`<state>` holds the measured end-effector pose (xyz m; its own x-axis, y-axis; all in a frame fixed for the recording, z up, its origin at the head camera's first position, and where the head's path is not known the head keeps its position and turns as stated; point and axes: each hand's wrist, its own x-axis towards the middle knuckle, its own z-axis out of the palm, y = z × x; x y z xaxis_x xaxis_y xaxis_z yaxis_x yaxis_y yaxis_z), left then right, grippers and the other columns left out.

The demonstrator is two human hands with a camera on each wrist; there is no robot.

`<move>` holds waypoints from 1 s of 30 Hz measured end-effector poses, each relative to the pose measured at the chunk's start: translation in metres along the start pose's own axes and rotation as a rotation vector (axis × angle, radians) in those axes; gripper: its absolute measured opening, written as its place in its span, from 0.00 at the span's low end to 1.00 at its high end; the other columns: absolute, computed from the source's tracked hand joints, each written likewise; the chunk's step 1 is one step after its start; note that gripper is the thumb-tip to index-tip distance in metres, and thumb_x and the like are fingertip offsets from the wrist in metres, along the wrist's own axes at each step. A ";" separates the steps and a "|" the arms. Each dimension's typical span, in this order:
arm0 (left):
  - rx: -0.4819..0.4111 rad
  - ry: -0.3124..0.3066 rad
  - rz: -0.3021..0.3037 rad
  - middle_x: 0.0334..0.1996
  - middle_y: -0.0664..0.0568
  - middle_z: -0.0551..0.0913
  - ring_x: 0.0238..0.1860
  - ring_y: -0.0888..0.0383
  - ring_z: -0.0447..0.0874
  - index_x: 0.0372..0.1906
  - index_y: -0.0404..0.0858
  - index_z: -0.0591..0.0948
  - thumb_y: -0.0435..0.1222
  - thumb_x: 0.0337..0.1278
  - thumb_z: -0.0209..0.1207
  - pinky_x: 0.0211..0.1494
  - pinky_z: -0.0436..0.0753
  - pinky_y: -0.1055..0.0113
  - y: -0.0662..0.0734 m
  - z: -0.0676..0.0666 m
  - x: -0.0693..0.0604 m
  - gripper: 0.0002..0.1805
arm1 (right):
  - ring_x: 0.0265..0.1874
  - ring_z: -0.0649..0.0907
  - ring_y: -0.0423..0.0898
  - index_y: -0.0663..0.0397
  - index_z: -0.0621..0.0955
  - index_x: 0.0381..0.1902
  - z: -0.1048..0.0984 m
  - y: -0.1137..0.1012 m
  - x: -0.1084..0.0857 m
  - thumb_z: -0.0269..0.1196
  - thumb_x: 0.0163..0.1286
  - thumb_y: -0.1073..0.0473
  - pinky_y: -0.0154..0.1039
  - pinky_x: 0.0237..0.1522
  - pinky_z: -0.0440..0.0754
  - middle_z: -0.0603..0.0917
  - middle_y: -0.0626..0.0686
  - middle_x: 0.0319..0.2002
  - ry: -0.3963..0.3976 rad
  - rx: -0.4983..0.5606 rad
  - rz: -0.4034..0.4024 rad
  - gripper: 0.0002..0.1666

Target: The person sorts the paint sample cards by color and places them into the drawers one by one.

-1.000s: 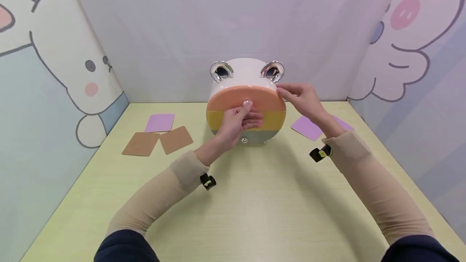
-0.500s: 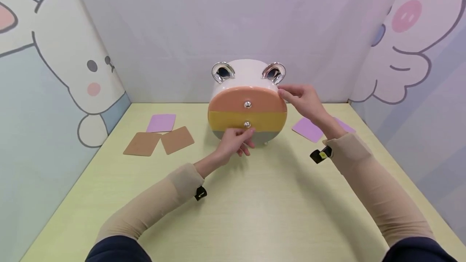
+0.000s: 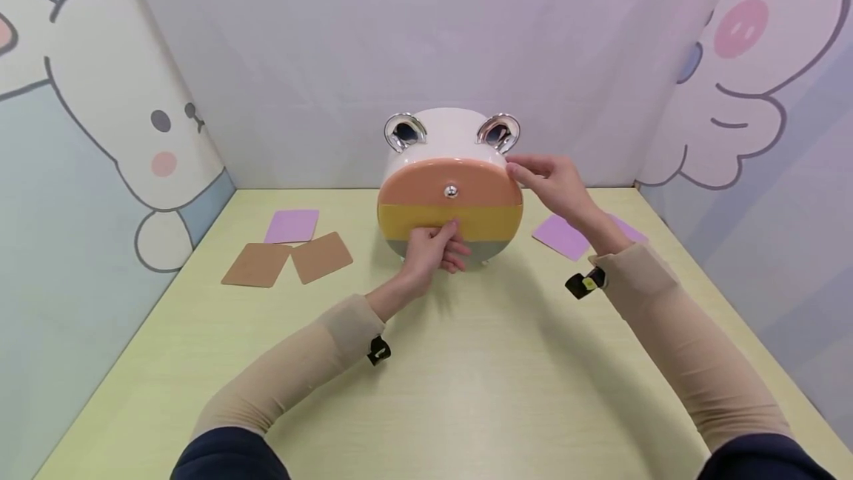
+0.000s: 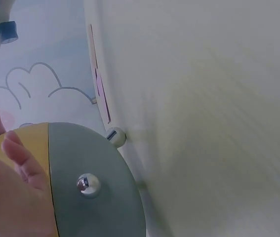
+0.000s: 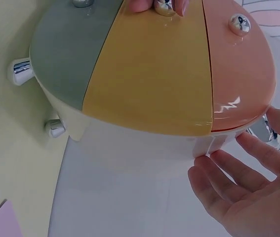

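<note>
Orange over yellow over grey, right across the front of the frog-shaped drawer box (image 3: 420, 185), upright towards the back of the worktop (image 3: 466, 376). Pinching at the yellow drawer (image 3: 489, 222) with the left hand (image 3: 428, 250): thumb and a finger on either side of the silver knob (image 5: 164, 7), other fingers loosely bent below. Over to the right hand (image 3: 554, 182): fingers slightly spread, tips against the white side wall (image 5: 140, 153), thumb at the edge of the orange drawer (image 5: 241, 69), just beside a silver eye (image 3: 498, 132). Two more round knobs too, an upper knob (image 3: 451, 191) on orange, a lower knob (image 4: 88, 185) on grey. Off left, two brown cards (image 3: 256, 265) and a purple card (image 3: 292, 226), close together. Off right, more purple cards (image 3: 562, 235), partly behind the right wrist. Around it all, pale walls (image 3: 426, 35), with a cartoon rabbit on the left, a pig on the right.
</note>
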<state>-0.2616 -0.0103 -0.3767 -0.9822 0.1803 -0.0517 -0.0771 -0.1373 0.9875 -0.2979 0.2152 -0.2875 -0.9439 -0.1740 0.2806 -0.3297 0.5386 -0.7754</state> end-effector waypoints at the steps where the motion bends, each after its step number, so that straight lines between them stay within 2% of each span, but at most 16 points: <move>1: -0.012 0.008 -0.003 0.21 0.47 0.86 0.15 0.59 0.82 0.35 0.27 0.79 0.45 0.67 0.55 0.18 0.79 0.70 0.000 0.000 0.000 0.21 | 0.54 0.82 0.52 0.51 0.80 0.58 0.000 0.000 0.000 0.61 0.68 0.42 0.52 0.62 0.75 0.84 0.57 0.55 0.000 0.001 -0.002 0.27; 7: -0.068 0.028 -0.021 0.19 0.50 0.85 0.15 0.59 0.83 0.35 0.27 0.80 0.44 0.66 0.56 0.18 0.80 0.69 -0.004 0.001 -0.002 0.20 | 0.56 0.81 0.53 0.52 0.80 0.58 0.002 -0.001 0.000 0.60 0.69 0.44 0.53 0.63 0.73 0.83 0.58 0.56 -0.009 0.001 -0.002 0.26; 13: -0.094 0.022 -0.039 0.20 0.50 0.85 0.16 0.59 0.83 0.39 0.22 0.79 0.45 0.65 0.58 0.21 0.82 0.69 -0.005 0.002 -0.010 0.24 | 0.58 0.79 0.53 0.52 0.80 0.59 0.001 -0.003 0.000 0.60 0.69 0.43 0.55 0.64 0.71 0.82 0.58 0.57 -0.018 -0.002 -0.001 0.27; 18: -0.125 0.001 -0.056 0.20 0.49 0.85 0.17 0.59 0.83 0.40 0.20 0.78 0.46 0.65 0.58 0.22 0.82 0.68 -0.006 0.004 -0.021 0.26 | 0.58 0.79 0.54 0.53 0.79 0.59 0.000 -0.003 -0.001 0.60 0.69 0.43 0.56 0.64 0.71 0.82 0.59 0.57 -0.017 -0.002 0.001 0.28; 24: -0.159 -0.013 -0.071 0.20 0.49 0.85 0.16 0.58 0.82 0.31 0.31 0.79 0.45 0.64 0.59 0.22 0.83 0.67 -0.007 0.007 -0.037 0.19 | 0.58 0.79 0.54 0.52 0.79 0.60 0.000 -0.005 -0.002 0.60 0.69 0.43 0.56 0.64 0.71 0.81 0.59 0.58 -0.018 0.006 0.021 0.28; 30: -0.180 -0.026 -0.102 0.20 0.49 0.85 0.16 0.58 0.82 0.35 0.27 0.78 0.46 0.64 0.59 0.21 0.83 0.67 -0.006 0.009 -0.051 0.22 | 0.58 0.79 0.53 0.52 0.79 0.60 -0.001 -0.005 -0.002 0.59 0.69 0.42 0.55 0.64 0.72 0.81 0.58 0.58 -0.018 0.000 0.025 0.29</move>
<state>-0.2094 -0.0100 -0.3783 -0.9631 0.2271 -0.1443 -0.2081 -0.2888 0.9345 -0.2943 0.2130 -0.2835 -0.9521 -0.1749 0.2507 -0.3057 0.5427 -0.7823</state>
